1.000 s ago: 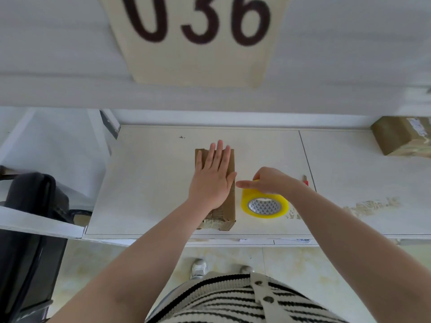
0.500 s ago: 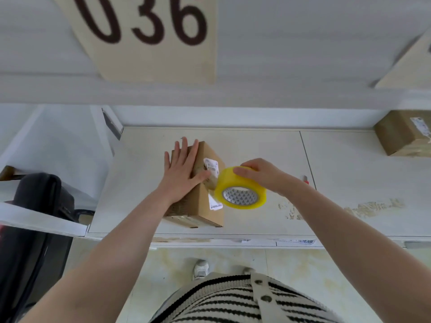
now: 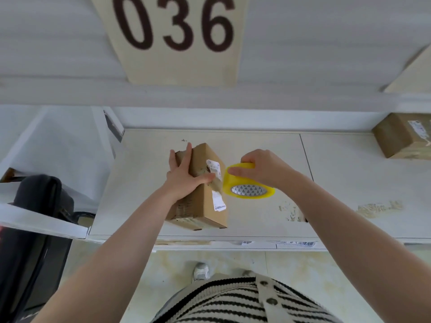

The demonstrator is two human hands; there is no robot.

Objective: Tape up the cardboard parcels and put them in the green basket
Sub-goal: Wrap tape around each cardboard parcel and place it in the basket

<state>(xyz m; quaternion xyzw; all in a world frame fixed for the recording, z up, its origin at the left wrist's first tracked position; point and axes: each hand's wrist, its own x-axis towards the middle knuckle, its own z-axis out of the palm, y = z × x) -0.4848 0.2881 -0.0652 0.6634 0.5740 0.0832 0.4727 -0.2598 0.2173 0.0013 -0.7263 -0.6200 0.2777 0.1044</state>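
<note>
- Two hands are at work over the table (image 3: 144,183), one on each of the task's things.
- At the left, the left hand (image 3: 184,180) lies on the cardboard parcel (image 3: 205,201): its fingers are spread flat over the upper left face and its thumb presses what looks like the loose tape end onto the labelled right face.
- That parcel sits tipped on the table near the front edge, with one long edge uppermost and white labels (image 3: 215,171) on the face toward the roll.
- It looks light and stiff, so it should hold its shape under a flat palm; its corners may dent, and taped faces will likely be slippery.
- Gripping across two opposite faces seems the best hold.
- Just to its right, the right hand (image 3: 261,169) is clamped on the yellow tape roll (image 3: 247,185), fingers curled over the rim, roll touching or just beside the parcel.
- The roll is rigid; its film will cling to itself.
- Far right, a second cardboard parcel (image 3: 403,136) rests on the table, well apart.
- No green basket is in view.
</note>
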